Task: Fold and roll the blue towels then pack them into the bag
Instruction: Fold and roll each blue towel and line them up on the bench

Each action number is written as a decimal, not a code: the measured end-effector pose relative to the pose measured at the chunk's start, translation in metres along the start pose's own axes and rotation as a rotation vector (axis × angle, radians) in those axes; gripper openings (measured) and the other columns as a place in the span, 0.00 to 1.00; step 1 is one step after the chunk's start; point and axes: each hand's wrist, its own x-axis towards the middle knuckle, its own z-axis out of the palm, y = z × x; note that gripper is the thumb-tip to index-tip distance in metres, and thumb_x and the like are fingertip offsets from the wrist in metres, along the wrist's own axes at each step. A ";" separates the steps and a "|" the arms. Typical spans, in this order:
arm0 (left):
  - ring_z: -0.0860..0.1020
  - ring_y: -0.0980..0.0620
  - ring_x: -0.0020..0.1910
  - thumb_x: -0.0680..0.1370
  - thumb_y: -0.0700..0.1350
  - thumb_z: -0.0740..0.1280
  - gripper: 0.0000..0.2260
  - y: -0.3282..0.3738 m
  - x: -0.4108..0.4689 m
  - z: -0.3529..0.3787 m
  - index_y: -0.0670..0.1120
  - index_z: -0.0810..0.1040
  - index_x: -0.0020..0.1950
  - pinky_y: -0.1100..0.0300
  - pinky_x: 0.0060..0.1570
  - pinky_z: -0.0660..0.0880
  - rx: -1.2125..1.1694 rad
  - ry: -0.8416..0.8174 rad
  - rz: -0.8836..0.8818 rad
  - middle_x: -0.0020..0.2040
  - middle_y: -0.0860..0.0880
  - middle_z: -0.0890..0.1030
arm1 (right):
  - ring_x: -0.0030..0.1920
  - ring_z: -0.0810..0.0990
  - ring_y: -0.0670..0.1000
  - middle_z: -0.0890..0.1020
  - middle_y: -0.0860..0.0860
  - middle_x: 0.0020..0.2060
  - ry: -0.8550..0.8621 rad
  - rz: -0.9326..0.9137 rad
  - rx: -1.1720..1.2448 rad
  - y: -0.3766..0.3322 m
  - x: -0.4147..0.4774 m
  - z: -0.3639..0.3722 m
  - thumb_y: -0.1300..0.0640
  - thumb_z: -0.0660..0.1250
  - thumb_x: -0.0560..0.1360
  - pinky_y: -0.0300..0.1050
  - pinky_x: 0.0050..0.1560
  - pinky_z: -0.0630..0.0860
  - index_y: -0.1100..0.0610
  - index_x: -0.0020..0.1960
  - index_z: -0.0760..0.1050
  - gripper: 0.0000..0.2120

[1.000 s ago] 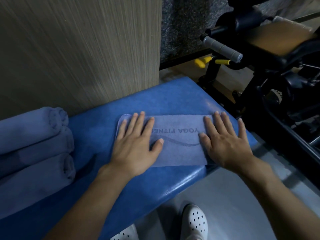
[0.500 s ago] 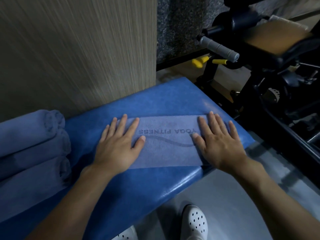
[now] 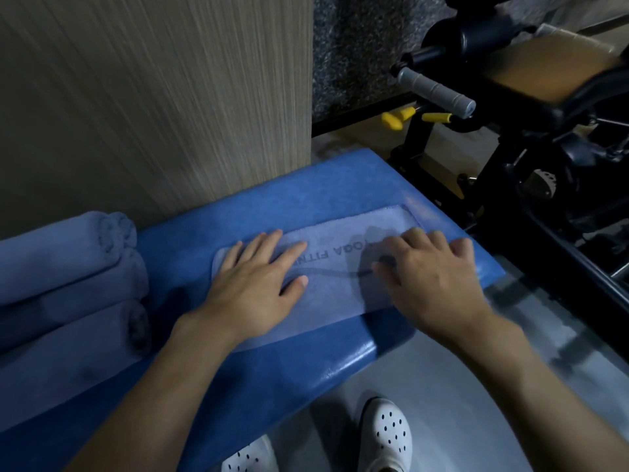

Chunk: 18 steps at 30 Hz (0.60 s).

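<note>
The folded blue towel (image 3: 335,294) lies flat on the right end of the blue bench (image 3: 272,386), light, limp and thin. It will likely crease or skew unless it is taken at the short right edge and rolled tight. The left hand (image 3: 252,294) presses it flat with straight fingers. The right hand (image 3: 432,277), flat half a second ago, now has bent fingers at the right end; blur hides whether it pinches cloth. Three rolled towels (image 3: 68,284) lie to the left.
</note>
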 end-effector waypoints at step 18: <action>0.69 0.50 0.65 0.81 0.55 0.56 0.18 0.009 -0.017 -0.031 0.54 0.72 0.69 0.50 0.66 0.67 -0.035 -0.245 0.127 0.67 0.55 0.69 | 0.74 0.56 0.51 0.60 0.46 0.76 -0.160 -0.245 0.257 -0.009 0.021 0.019 0.31 0.47 0.70 0.55 0.74 0.51 0.46 0.74 0.62 0.37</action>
